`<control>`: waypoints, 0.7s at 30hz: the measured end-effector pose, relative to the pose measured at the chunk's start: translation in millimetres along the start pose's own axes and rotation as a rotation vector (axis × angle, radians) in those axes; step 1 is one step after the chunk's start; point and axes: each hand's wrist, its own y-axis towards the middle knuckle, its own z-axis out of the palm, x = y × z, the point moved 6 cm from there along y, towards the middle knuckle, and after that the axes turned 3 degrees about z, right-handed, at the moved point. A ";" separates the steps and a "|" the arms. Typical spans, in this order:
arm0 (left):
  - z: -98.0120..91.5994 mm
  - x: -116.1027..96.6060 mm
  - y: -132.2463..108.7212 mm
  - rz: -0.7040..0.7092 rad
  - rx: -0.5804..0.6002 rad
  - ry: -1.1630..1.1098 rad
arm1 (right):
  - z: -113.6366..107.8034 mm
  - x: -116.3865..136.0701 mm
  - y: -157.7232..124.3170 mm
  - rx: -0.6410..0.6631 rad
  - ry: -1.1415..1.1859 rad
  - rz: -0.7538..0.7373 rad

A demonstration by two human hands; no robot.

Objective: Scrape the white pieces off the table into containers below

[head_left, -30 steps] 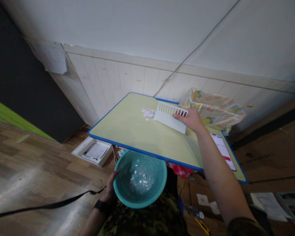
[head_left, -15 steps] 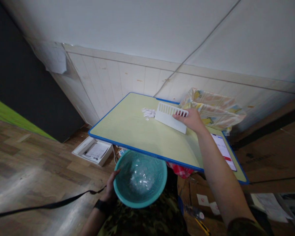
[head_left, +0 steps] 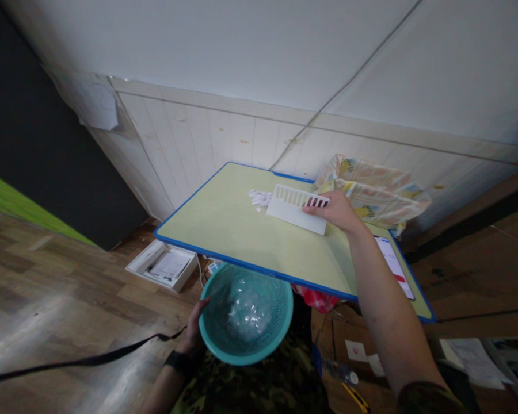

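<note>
Phone (head_left: pixel 393 263) text is unreadable; right hand (head_left: pixel 335 210) grips slotted white panel (head_left: pixel 292 215) beside pale scraps (head_left: pixel 260 198); left hand (head_left: pixel 193 329) clasps teal basket (head_left: pixel 246 360).

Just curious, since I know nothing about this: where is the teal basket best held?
The teal basket is probably best gripped by its rim, from the left, where the left hand has it: that edge is exposed, while the table crowds the far side and clear, shiny material lies inside.

Your hands (head_left: pixel 336 209): two
White slotted panel (head_left: pixel 292 217): one
Paper scraps (head_left: pixel 261 198): several — too small for you to count
Teal basket (head_left: pixel 281 309): one
Table (head_left: pixel 216 224): one
Phone (head_left: pixel 395 265): one
</note>
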 end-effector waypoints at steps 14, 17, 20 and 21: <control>-1.0 2.2 3.7 -0.004 0.030 0.048 | 16.1 0.8 2.9 0.035 -0.007 -0.038; -2.6 2.4 4.7 0.008 0.034 0.057 | 5.3 0.9 1.5 -0.032 0.012 -0.028; -2.3 3.1 4.6 0.004 0.030 0.048 | -4.3 -0.9 0.0 -0.046 0.034 -0.007; -1.7 3.2 4.3 0.001 0.028 0.047 | -5.7 -1.2 -0.6 -0.031 0.041 0.002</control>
